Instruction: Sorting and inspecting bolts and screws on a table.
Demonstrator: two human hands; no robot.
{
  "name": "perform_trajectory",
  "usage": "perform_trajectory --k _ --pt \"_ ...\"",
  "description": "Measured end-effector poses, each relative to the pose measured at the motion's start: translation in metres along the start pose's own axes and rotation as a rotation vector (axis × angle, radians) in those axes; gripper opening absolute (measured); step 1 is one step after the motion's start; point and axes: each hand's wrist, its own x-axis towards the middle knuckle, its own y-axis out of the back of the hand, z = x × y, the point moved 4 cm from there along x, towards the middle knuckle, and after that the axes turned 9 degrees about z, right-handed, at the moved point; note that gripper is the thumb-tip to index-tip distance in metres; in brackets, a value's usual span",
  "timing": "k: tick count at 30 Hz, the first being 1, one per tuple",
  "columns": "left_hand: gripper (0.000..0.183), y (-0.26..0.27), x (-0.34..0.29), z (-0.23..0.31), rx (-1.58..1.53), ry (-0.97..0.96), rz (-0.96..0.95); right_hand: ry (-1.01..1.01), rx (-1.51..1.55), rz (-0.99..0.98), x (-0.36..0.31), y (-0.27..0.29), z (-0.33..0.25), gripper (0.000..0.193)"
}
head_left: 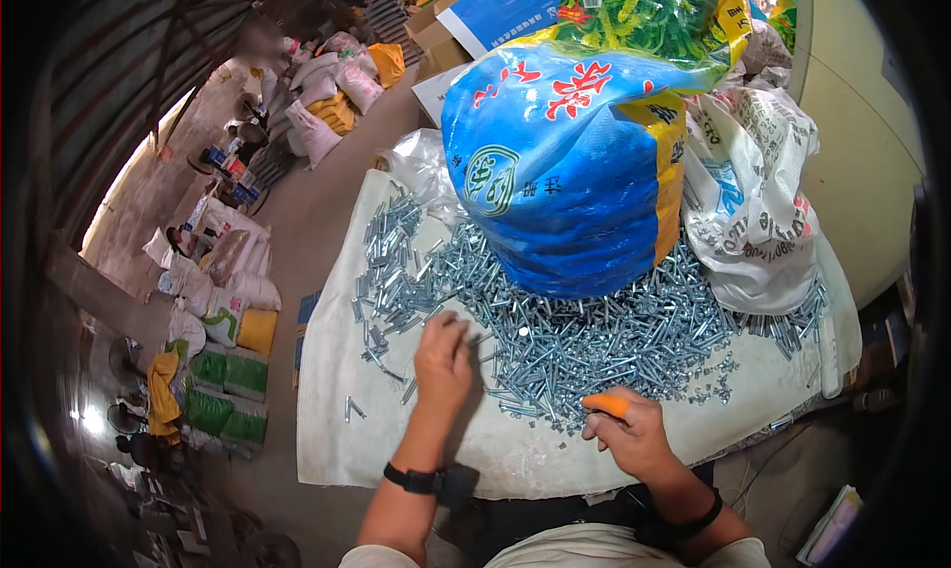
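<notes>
Silver metal pins are lying in a wide heap across my pale tabletop, spreading around the foot of a blue sack and thinning out toward the left. The sack is bulging and showing a yellow strip on its right side; its mouth is not showing, so I am not seeing what is in it. Beyond it, a green and yellow bag is standing with its contents hidden as well. On the right, a white woven sack is slumping beside the blue one, with pins lying at its near edge, while a crumpled clear plastic bag is resting on the far left. The pins are pointing every way, their long axes mostly lying flat and crossing one another; at the left, two loose ones are lying apart from the heap, one running near to far, the other slanting. My left hand is pointing away from me, hovering just left of the main heap, its fingers bending loosely; I cannot tell whether they are pinching a pin. My right hand is sitting at the heap's near edge, the index finger in its orange cover pointing left, its tip standing apart from the thumb.
</notes>
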Motion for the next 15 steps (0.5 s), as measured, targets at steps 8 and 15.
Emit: perform_trajectory --k 8,15 --pt "0.04 0.008 0.073 -0.115 0.315 -0.207 -0.038 -0.025 0.019 -0.004 0.0 -0.003 -0.003 0.021" --pt "0.035 -0.019 0.087 -0.146 0.365 -0.002 -0.122 -0.031 0.008 0.008 0.002 -0.002 -0.003 0.021"
